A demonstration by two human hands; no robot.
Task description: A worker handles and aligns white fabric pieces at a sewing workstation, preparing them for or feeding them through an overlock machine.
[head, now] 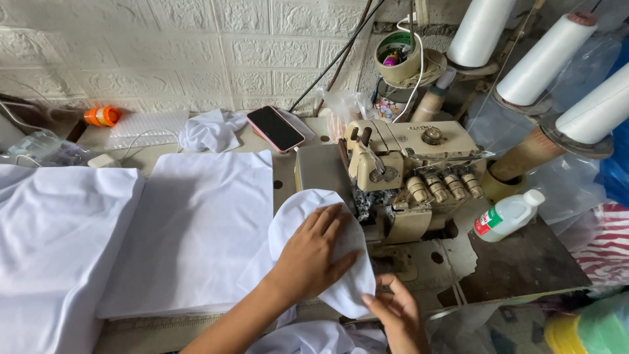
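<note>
White fabric piece (327, 262) being fed to the overlock machine (400, 183): left hand (311, 255) flat and open on top, right hand (396, 314) pinching its edge, next needing steady guidance.

Worn sewing table (524, 262): overlock machine (406, 177), white fabric stack (190, 236), phone (275, 128), plastic bottle (508, 216), thread cones (544, 59).
</note>
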